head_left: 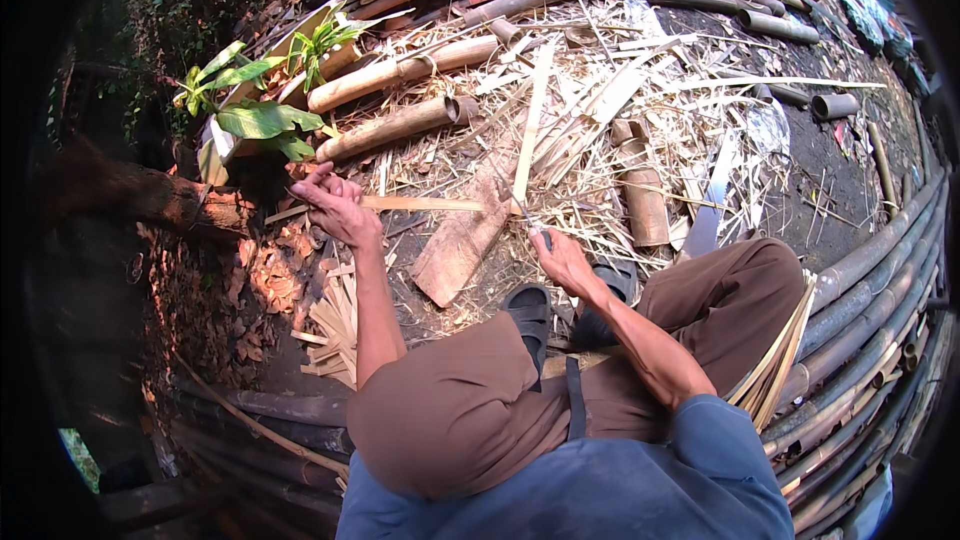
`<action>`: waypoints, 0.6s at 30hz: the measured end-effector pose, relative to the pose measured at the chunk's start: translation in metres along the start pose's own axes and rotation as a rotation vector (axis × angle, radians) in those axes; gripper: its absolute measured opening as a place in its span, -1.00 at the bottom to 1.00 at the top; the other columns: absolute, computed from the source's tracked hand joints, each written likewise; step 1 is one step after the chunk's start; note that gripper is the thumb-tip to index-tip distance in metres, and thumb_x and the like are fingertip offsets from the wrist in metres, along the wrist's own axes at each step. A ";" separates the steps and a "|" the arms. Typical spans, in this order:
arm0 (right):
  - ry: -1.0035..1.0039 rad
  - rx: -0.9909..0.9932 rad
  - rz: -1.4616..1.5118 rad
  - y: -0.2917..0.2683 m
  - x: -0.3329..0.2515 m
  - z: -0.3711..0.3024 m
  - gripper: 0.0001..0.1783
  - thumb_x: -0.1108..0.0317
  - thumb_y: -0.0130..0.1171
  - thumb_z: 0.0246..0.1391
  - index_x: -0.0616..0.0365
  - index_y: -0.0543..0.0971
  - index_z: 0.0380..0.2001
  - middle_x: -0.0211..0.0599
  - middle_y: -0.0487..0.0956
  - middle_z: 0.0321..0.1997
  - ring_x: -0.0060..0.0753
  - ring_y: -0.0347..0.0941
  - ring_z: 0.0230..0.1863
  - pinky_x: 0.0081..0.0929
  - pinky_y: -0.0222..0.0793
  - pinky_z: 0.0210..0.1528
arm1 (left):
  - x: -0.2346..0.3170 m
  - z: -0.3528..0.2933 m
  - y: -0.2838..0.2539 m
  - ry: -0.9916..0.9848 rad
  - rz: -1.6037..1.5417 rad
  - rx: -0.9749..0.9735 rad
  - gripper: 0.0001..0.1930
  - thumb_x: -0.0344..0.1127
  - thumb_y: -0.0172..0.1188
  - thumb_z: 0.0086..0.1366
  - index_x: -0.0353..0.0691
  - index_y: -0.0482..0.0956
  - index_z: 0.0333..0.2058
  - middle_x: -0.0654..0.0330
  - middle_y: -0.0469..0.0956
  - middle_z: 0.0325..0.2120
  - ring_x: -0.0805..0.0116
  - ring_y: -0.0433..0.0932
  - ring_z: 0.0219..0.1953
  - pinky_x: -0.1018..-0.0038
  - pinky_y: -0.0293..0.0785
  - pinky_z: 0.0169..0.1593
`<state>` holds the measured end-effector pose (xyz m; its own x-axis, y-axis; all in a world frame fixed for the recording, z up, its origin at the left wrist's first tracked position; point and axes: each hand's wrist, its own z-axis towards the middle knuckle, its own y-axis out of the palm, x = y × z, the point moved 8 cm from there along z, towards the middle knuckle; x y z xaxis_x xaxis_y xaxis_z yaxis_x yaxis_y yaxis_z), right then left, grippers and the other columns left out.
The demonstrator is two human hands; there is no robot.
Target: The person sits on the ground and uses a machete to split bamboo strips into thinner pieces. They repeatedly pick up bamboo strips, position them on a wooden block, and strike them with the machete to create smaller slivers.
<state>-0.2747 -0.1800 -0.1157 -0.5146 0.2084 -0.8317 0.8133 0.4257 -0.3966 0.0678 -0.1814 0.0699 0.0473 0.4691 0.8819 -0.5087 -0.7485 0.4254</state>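
My left hand point(338, 208) is closed around one end of a flat, pale bamboo strip point(425, 204), which reaches right across a wooden board point(455, 255). My right hand point(566, 262) grips a knife point(536, 228) by its handle. Its thin blade points up and away over the board, close to the strip's far end; whether blade and strip touch I cannot tell. Another long pale strip point(533, 125) runs away from that same spot over the shavings.
Bamboo shavings point(590, 140) cover the ground ahead. Cut bamboo poles point(390, 130) lie at the upper left, near a leafy plant point(255, 110). A saw point(710, 202) lies right, beside a short bamboo tube point(645, 208). Stacked poles point(850, 290) line the right side; split strips point(335, 325) lie left.
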 end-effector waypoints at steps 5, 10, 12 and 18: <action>-0.157 -0.201 0.056 0.065 -0.053 -0.047 -0.52 -0.08 -0.08 0.30 0.19 0.40 -0.17 0.04 0.52 -0.60 0.11 0.45 -0.60 0.04 0.34 -0.42 | 0.002 -0.041 -0.031 0.091 0.134 0.143 -0.41 0.26 -0.20 0.44 -0.24 0.31 -0.41 0.45 -0.01 -0.70 0.62 -0.02 -0.67 0.59 -0.07 -0.59; -0.131 -0.153 0.019 0.088 -0.038 -0.037 -0.51 -0.07 -0.06 0.29 0.21 0.40 -0.13 0.14 0.52 -0.58 0.29 0.52 -0.41 0.06 0.36 -0.32 | 0.008 -0.056 -0.034 0.127 0.170 0.166 -0.42 0.26 -0.23 0.45 -0.21 0.28 -0.44 0.44 -0.01 -0.72 0.60 -0.04 -0.67 0.57 -0.08 -0.59; -0.081 -0.114 0.042 0.082 -0.025 -0.021 -0.48 -0.08 -0.08 0.29 0.26 0.45 -0.27 0.15 0.53 -0.56 0.29 0.51 -0.42 0.04 0.35 -0.32 | 0.010 -0.055 -0.046 0.169 0.204 0.213 -0.41 0.25 -0.25 0.45 -0.20 0.26 -0.46 0.43 0.01 -0.74 0.58 -0.05 -0.68 0.56 -0.09 -0.60; 0.067 -0.013 0.095 0.078 0.032 -0.014 -0.48 -0.07 -0.05 0.28 0.27 0.49 -0.22 0.21 0.50 -0.53 0.25 0.48 -0.40 -0.03 0.34 -0.29 | 0.010 -0.054 -0.042 0.175 0.204 0.176 -0.41 0.25 -0.27 0.46 -0.20 0.25 -0.47 0.42 0.01 -0.75 0.58 -0.04 -0.69 0.56 -0.09 -0.61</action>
<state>-0.2321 -0.1276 -0.1679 -0.4524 0.3064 -0.8376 0.8561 0.4123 -0.3116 0.0428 -0.1202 0.0495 -0.1965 0.3631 0.9108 -0.3350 -0.8979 0.2857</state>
